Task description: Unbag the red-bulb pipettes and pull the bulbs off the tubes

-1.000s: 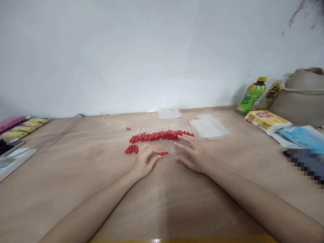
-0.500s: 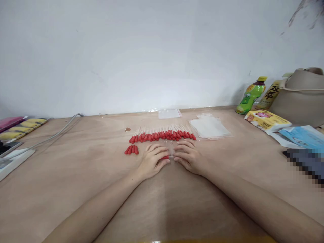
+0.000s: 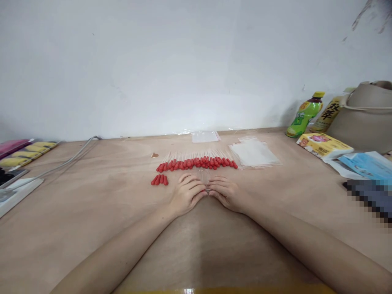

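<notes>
My left hand (image 3: 189,193) and my right hand (image 3: 224,192) meet low over the table, fingertips almost touching. Both are closed in a pinch on a small clear plastic bag (image 3: 204,176), whose upper part shows between them. A trace of red shows at the left fingertips; most of what lies under the fingers is hidden. Just beyond the hands runs a row of red-ended pieces with thin, pale stems (image 3: 197,162), stems pointing to the wall. Several short red pieces (image 3: 159,179) lie left of my left hand.
A stack of clear bags (image 3: 254,153) lies right of the row, another bag (image 3: 205,136) near the wall. At right stand a green bottle (image 3: 304,116), a yellow tissue pack (image 3: 324,145), a blue packet (image 3: 369,165) and a beige bag (image 3: 361,122). A grey cable (image 3: 70,161) crosses the left side.
My fingertips have drawn closer together over the clear bag. The red piece that showed by my left fingers is now almost covered.
</notes>
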Tool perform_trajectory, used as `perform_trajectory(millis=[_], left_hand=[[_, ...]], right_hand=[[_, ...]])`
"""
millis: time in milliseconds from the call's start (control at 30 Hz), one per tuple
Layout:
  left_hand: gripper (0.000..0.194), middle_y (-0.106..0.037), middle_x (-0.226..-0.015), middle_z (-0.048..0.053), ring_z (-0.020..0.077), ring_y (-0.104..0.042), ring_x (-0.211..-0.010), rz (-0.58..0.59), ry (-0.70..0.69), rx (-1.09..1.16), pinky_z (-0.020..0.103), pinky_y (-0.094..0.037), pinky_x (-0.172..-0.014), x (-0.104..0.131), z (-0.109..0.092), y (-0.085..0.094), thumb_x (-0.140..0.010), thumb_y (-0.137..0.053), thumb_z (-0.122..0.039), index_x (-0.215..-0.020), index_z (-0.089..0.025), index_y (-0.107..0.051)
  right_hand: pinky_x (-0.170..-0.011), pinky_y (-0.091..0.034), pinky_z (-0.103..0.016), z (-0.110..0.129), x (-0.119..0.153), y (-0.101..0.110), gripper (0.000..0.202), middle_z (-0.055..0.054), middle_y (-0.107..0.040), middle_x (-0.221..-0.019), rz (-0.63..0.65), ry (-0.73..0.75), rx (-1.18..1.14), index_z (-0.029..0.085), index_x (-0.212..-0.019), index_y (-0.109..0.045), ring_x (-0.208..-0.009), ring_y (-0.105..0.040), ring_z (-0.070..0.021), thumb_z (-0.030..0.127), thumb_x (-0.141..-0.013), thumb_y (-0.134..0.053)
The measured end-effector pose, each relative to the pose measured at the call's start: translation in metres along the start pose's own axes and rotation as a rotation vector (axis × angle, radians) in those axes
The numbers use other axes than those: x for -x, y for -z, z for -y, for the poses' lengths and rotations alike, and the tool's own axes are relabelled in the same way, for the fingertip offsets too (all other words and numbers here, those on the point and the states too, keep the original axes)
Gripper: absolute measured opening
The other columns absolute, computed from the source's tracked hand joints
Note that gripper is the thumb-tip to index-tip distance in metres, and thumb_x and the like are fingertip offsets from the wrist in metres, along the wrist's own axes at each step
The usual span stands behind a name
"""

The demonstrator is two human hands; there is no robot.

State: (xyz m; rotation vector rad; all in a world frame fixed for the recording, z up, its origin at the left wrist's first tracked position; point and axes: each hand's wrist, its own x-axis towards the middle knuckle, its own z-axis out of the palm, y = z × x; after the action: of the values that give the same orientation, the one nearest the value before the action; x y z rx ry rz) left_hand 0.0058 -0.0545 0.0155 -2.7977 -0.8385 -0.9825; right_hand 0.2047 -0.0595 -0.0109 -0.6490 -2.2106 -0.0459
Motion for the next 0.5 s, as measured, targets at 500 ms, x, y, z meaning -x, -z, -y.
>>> perform_trajectory(millis=[500], left_hand=[[0.016, -0.068, -0.088, 0.001, 0.0181, -0.055, -0.100, 0.125, -0.023, 0.020, 0.042, -0.027, -0.098, 0.007, -0.008, 0.009, -0.086, -0.044, -0.022, -0.088, -0.020, -0.059]], right_hand=[[-0.088, -0.047, -0.032, 0.013, 0.003, 0.010, 0.017, -0.007, -0.066, -0.099, -0.007, 0.154, 0.185, 0.017, -0.097, -0.058, -0.097, -0.060, -0.0152, 0.016, -0.085, -0.047]])
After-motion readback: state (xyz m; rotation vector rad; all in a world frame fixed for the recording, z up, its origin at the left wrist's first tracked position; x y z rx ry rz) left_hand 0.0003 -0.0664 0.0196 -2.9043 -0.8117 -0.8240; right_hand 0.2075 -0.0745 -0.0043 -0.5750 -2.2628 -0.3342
